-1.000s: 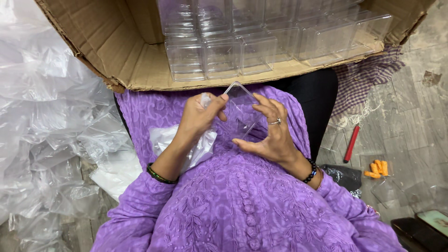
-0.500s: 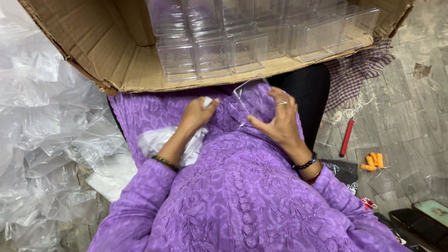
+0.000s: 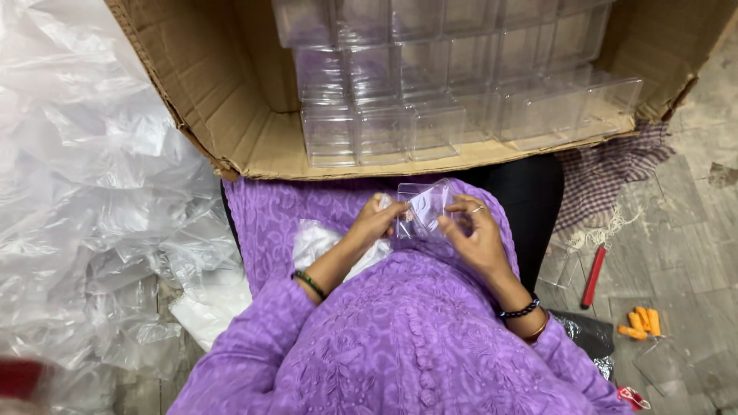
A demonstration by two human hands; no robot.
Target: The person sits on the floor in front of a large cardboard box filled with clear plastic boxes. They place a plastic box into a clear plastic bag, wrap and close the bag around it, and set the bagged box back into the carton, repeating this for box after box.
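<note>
Both hands, left and right, pinch a clear box between them over the lap, seemingly mid-assembly; the next move likely needs aligned edges pressed shut.

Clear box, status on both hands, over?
Left hand and right hand both gripping clear box over lap. Cardboard carton of stacked boxes just ahead. Nothing between.

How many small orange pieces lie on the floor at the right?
4 orange pieces: three side by side, one lower left of them, right of the red tool. More may be hidden.
</note>
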